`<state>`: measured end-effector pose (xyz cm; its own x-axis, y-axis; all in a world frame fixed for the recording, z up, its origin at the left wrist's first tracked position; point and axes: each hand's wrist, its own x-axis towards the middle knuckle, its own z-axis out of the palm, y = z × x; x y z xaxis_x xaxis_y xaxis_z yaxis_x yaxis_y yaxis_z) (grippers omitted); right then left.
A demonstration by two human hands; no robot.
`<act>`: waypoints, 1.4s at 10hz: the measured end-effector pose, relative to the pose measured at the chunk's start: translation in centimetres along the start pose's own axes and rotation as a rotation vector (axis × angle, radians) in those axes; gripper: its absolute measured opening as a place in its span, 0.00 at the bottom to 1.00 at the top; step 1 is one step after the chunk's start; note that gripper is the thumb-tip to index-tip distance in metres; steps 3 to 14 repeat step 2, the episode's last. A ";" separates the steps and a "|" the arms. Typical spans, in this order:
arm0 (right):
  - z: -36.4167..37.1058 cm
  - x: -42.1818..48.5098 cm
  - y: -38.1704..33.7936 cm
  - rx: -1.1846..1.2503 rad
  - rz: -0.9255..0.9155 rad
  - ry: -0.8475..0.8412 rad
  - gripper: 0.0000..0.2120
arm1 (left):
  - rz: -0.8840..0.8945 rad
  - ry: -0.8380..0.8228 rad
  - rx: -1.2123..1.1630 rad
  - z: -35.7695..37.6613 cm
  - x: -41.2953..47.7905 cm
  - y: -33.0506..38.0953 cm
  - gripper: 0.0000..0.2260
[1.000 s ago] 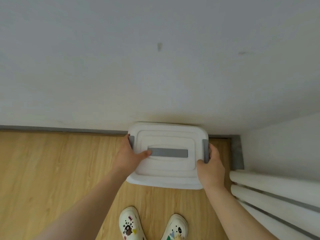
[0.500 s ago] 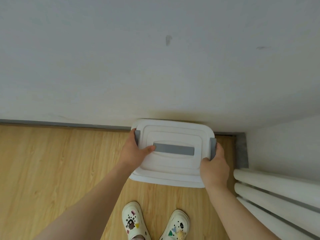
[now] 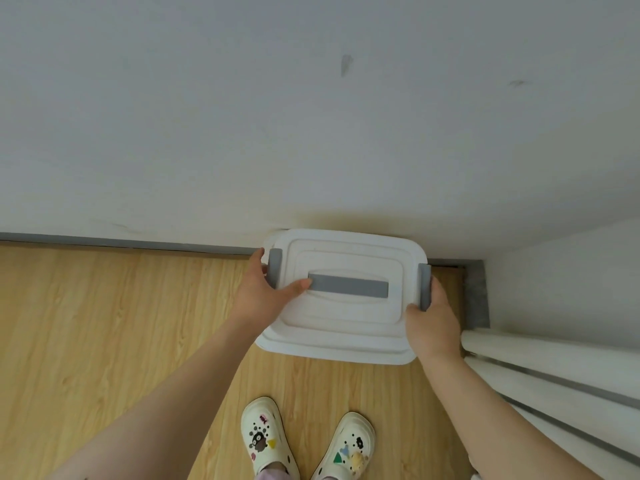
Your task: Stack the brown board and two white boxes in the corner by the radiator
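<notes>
A white box [image 3: 346, 323] with a grey lid handle and grey side clips is held against the wall, left of the room corner. My left hand [image 3: 266, 292] grips its left end, thumb resting on the lid by the grey handle. My right hand [image 3: 431, 323] grips its right end beside the grey clip. The white radiator [image 3: 554, 368] runs along the right wall, just right of my right hand. The box hides whatever lies under it, so no brown board or second box shows.
Wood floor [image 3: 104, 323] spreads to the left. A grey skirting strip [image 3: 121, 241] lines the wall base and turns at the corner [image 3: 476, 292]. My two white clogs [image 3: 304, 441] stand just behind the box.
The box and both hands have shifted slightly right toward the corner and nearer the wall. The grip on both ends is unchanged.
</notes>
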<state>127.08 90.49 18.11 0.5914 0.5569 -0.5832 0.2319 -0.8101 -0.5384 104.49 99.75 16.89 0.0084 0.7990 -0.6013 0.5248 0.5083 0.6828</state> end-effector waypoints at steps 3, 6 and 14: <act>-1.8 -1.6 0.0 0.032 0.059 0.038 0.31 | -0.001 0.049 0.084 -3.0 -1.5 0.3 0.44; -1.8 -1.6 0.0 0.032 0.059 0.038 0.31 | -0.001 0.049 0.084 -3.0 -1.5 0.3 0.44; -1.8 -1.6 0.0 0.032 0.059 0.038 0.31 | -0.001 0.049 0.084 -3.0 -1.5 0.3 0.44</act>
